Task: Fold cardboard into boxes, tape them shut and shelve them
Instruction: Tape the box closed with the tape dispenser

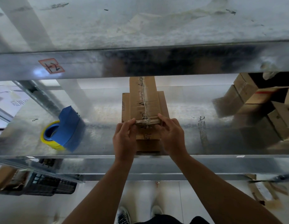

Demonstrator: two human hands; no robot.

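A narrow taped cardboard box [144, 101] with printed lettering lies on top of a wider cardboard box [125, 107], both on the metal shelf [181, 113]. My left hand [124, 139] grips the near left corner of the narrow box, fingers curled over its edge. On the near right corner, my right hand [172, 136] holds the box the same way. A blue tape dispenser [68, 129] with a yellow tape roll [49, 138] lies on the shelf to the left, apart from the boxes.
An upper metal shelf beam [140, 62] with a red-edged label [51, 66] crosses above the boxes. Several cardboard boxes [260, 107] are stacked at the right of the shelf. A dark plastic crate [48, 185] sits below left. Cardboard scraps [263, 193] lie on the floor.
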